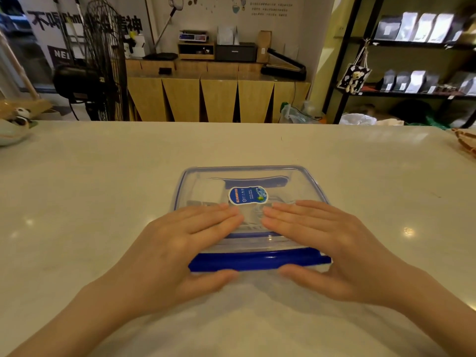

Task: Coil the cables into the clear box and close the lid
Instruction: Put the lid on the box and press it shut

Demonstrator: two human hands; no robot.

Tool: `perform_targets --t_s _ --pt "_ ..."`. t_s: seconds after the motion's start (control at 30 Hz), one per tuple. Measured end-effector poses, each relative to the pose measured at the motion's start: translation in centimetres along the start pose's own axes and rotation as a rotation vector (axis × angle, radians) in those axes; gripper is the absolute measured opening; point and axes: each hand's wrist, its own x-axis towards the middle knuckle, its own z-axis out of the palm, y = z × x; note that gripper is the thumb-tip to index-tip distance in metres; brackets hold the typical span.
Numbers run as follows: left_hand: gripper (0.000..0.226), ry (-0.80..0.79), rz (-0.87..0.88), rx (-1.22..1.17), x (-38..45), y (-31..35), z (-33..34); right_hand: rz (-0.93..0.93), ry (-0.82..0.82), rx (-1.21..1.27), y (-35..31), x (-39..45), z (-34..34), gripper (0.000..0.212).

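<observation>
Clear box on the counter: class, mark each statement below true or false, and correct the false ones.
1. Both hands rest on the lid. True: the left hand and the right hand lie flat on it.
2. The box stands open with the lid beside it. False: the lid sits on top of the box.
3. A blue sticker is on the lid. True.
4. The near clip is red. False: it is blue.
5. The left hand holds a loose cable above the counter. False: it holds no cable; pale contents show faintly through the lid.
</observation>
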Motion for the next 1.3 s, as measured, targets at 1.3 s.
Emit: perform_targets --t_s 1.3 --pt "0.055 -0.441 -0.694 -0.367 12.0 -7.9 1.8 0.636 -0.486 0.272 7.7 11.4 1.0 0.062"
